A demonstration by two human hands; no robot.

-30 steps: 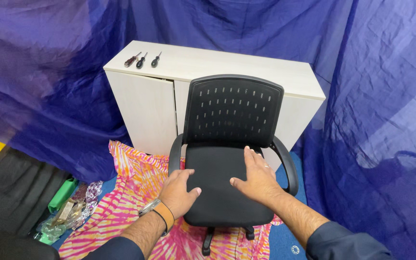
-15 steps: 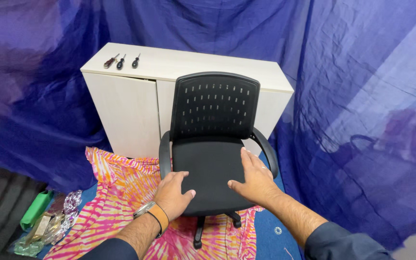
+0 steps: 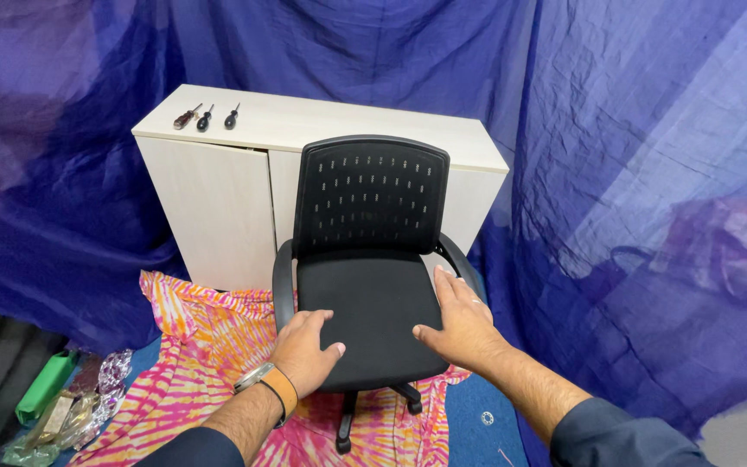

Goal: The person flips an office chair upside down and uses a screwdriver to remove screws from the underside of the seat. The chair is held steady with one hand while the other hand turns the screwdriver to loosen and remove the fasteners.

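Both hands [image 3: 304, 346] [image 3: 460, 324] flat on chair seat [image 3: 369, 298]; chair base mostly hidden.

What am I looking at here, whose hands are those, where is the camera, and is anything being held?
There is no machine here. The picture comes from a camera worn on a person's head, looking down at their own two bare hands. The left hand, with a watch at the wrist, and the right hand both lie flat on the seat of a black office chair. Nothing is gripped. The chair stands on a pink and orange cloth. Behind it is a pale cabinet with three screwdrivers on top, against blue drapes.
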